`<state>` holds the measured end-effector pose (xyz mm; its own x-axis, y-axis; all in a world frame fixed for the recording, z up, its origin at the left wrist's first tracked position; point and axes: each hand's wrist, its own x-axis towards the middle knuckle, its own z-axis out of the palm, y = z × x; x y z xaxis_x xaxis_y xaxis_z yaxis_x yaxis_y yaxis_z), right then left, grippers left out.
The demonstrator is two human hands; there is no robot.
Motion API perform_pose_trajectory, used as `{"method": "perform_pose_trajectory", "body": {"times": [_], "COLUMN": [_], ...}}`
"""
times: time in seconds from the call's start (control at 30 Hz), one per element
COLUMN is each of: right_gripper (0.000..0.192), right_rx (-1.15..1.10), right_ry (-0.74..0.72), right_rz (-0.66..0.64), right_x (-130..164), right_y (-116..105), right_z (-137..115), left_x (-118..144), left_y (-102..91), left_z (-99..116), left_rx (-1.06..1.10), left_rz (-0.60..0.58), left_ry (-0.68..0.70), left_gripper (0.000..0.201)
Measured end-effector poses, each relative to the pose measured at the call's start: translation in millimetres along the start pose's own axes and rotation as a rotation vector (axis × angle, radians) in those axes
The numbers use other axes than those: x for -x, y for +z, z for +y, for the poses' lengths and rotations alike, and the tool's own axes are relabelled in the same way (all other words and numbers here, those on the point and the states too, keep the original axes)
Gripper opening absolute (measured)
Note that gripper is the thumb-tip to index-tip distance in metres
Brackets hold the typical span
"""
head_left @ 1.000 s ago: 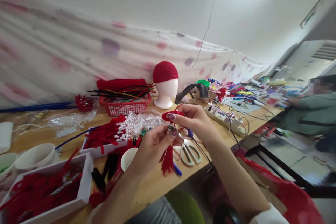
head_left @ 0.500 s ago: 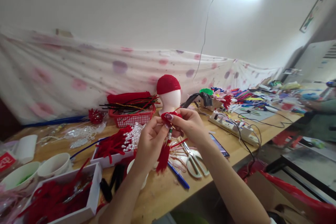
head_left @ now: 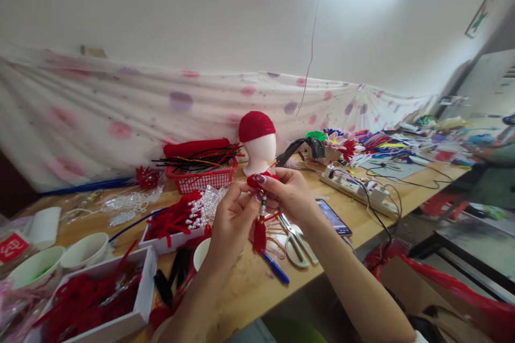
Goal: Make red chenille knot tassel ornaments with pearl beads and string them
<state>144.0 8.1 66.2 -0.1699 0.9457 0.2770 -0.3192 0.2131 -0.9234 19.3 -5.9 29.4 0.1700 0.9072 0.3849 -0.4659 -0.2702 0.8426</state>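
Note:
My left hand (head_left: 230,225) and my right hand (head_left: 290,194) meet above the wooden table (head_left: 241,289), both pinching one small red fuzzy ornament (head_left: 257,178). A short string of beads and a red tassel (head_left: 259,233) hang down from it between my hands. Just below lie white-handled scissors (head_left: 296,241), a blue pen (head_left: 276,269) and a phone (head_left: 333,216). A white paper cup (head_left: 200,253) stands under my left wrist.
A foam head with a red cap (head_left: 257,142) and a red basket of pipe cleaners (head_left: 201,176) stand at the back. White trays of red pieces (head_left: 137,300) and bowls (head_left: 82,249) are at left. A power strip (head_left: 358,187) with cables lies right; another person's sleeve (head_left: 497,153) shows at far right.
The view has tilted up and left. My hands stayed together on the ornament, and the tassel hangs a little shorter below them than before.

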Motion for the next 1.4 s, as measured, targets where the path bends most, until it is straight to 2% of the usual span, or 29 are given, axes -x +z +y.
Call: {"method": "perform_pose_trajectory", "body": {"times": [0.37, 0.63, 0.8, 0.97, 1.07, 1.17, 1.27, 1.4], "right_gripper": [0.040, 0.043, 0.050, 0.044, 0.039, 0.038, 0.039, 0.040], "right_rx": [-0.016, 0.028, 0.187, 0.310, 0.359, 0.401, 0.389, 0.336], "right_ry": [0.023, 0.060, 0.006, -0.014, -0.075, -0.170, -0.227, -0.222], "right_rz": [0.072, -0.019, 0.040, 0.016, -0.043, -0.031, -0.010, -0.012], "right_x": [-0.6, -1.2, -0.2, 0.5, -2.8, -7.5, -11.4, -13.1], "right_y": [7.8, -3.6, -9.6, -4.1, 3.5, 12.0, 17.7, 20.5], "right_z": [4.9, 12.1, 19.2, 5.4, -12.4, -25.7, -27.8, -19.9], "left_x": [4.8, 11.6, 21.2, 17.5, 6.8, -5.7, -13.8, -14.4], "left_y": [-0.3, -12.6, -24.4, -27.9, -25.0, -21.9, -20.0, -16.3], "left_z": [2.5, -5.1, -5.4, -1.9, 9.6, 24.7, 34.9, 37.4], "left_rx": [0.022, 0.173, 0.141, 0.068, 0.029, -0.035, -0.083, -0.064], "left_rz": [0.003, 0.007, -0.027, -0.047, -0.061, -0.084, -0.061, 0.001], "left_ry": [-0.010, -0.173, -0.230, -0.161, -0.075, -0.006, 0.044, 0.075], "left_gripper": [0.012, 0.025, 0.024, 0.021, 0.019, 0.019, 0.018, 0.013]}}
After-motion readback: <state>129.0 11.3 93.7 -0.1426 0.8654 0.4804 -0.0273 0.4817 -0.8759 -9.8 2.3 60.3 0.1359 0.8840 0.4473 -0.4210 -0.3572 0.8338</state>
